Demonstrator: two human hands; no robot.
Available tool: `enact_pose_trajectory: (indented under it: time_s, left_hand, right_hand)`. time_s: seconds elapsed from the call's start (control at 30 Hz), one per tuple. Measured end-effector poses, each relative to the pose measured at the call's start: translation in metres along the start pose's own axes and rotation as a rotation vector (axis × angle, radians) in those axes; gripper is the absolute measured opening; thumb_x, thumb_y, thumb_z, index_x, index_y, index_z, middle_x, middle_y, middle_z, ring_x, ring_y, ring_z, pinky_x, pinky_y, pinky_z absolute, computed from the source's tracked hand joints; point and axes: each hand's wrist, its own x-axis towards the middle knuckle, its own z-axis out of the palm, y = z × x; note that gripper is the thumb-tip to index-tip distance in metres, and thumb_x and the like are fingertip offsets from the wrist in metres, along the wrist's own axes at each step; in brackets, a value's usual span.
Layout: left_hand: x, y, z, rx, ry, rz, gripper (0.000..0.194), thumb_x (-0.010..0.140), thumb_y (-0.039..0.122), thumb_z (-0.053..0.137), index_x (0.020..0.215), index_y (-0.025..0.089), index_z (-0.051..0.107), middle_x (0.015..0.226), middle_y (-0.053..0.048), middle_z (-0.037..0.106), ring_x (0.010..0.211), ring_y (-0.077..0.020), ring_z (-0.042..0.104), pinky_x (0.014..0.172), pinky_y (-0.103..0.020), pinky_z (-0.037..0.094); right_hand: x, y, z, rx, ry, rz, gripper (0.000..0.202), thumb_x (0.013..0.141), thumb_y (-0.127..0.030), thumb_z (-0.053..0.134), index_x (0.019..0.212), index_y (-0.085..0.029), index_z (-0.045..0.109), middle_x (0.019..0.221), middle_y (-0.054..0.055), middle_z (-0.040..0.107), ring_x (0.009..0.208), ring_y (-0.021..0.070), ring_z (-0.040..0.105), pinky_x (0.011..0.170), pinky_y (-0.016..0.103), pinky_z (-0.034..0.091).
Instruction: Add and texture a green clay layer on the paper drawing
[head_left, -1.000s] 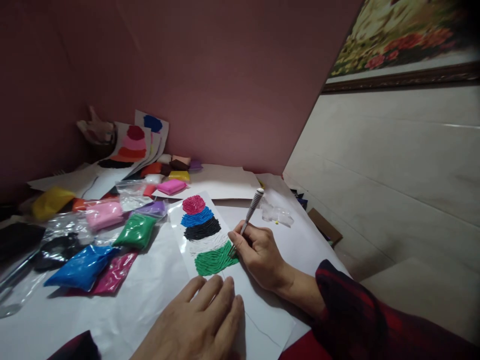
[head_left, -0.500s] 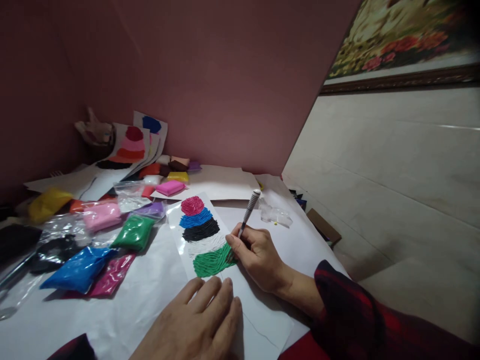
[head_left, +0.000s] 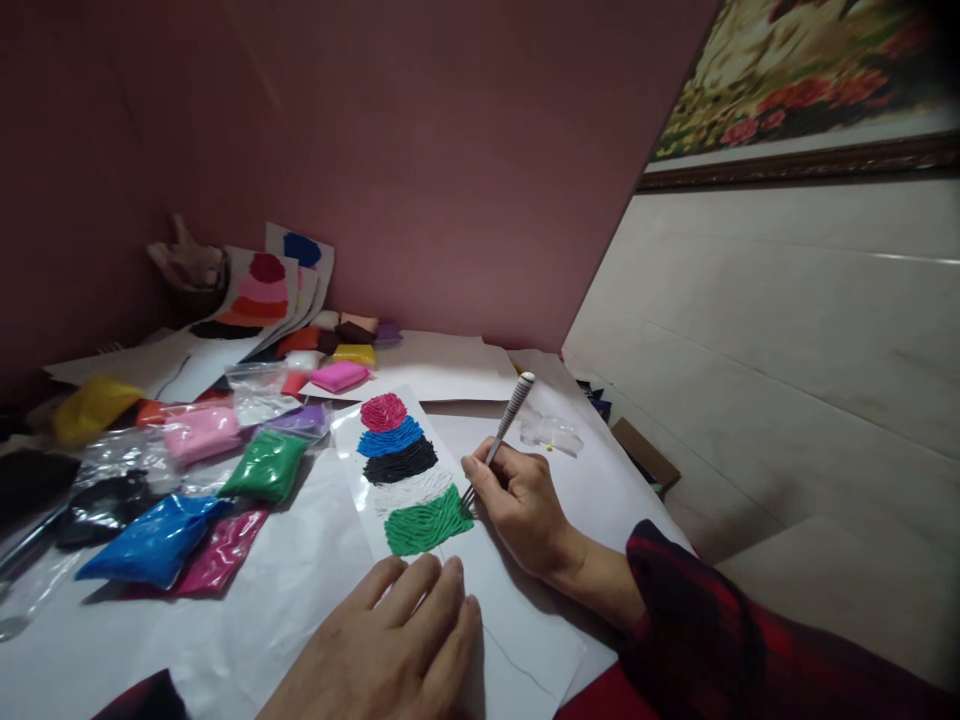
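Observation:
My right hand (head_left: 525, 505) grips a fork (head_left: 514, 402) with a ribbed handle, its tines at the right end of the green clay band (head_left: 424, 522). That band is the lowest on a white sheet (head_left: 510, 610), below white, black (head_left: 401, 460), blue (head_left: 390, 437) and magenta (head_left: 383, 411) clay layers, all textured with grooves. My left hand (head_left: 397, 640) lies flat on the sheet just below the green band, fingers stretched out. A thin drawn line runs across the sheet's lower part.
Clay packets lie at left, among them green (head_left: 266, 466), blue (head_left: 154, 540), magenta (head_left: 225, 553) and pink (head_left: 201, 432). Finished-looking layered clay pictures (head_left: 259, 290) lean at the back left. Clear plastic (head_left: 550, 432) lies right of the sheet, near a tiled wall (head_left: 787, 330).
The fork's handle has tilted further right and my right hand has shifted slightly right, so the tines on the green clay now show. My left hand stays in place.

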Motion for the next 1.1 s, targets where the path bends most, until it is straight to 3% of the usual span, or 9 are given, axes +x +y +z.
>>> enact_pose_trajectory:
  time_s: [0.27,0.8,1.1]
  left_hand:
    - [-0.0012,-0.0009,0.0026,-0.019,0.024,-0.006,0.029,0.093,0.027,0.049,0.118,0.019,0.061,0.124,-0.009,0.067,0.105,-0.0260,0.063,0.087,-0.038,0.049]
    - [-0.0019,-0.0009,0.0022,0.006,-0.006,0.002,0.031,0.093,0.029,0.050,0.120,0.019,0.060,0.127,-0.009,0.065,0.110,-0.0265,0.061,0.091,-0.038,0.048]
    - [-0.0016,-0.0020,0.0039,-0.013,0.002,0.009,0.031,0.094,0.028,0.048,0.121,0.020,0.061,0.127,-0.009,0.065,0.108,-0.0278,0.062,0.087,-0.040,0.051]
  right_hand:
    - [-0.0014,-0.0008,0.0018,0.056,-0.114,-0.018,0.027,0.092,-0.024,0.049,0.066,-0.018,0.051,0.058,-0.002,0.049,0.052,0.0103,0.045,0.051,0.022,0.038]
    - [0.0045,0.0050,-0.0018,-0.056,0.034,0.022,0.024,0.090,-0.023,0.051,0.066,-0.018,0.051,0.054,-0.003,0.048,0.049,0.0109,0.045,0.053,0.023,0.037]
    - [0.0026,0.0027,-0.0011,-0.025,0.001,0.008,0.026,0.091,-0.024,0.051,0.066,-0.019,0.051,0.054,-0.003,0.046,0.049,0.0110,0.045,0.052,0.023,0.037]
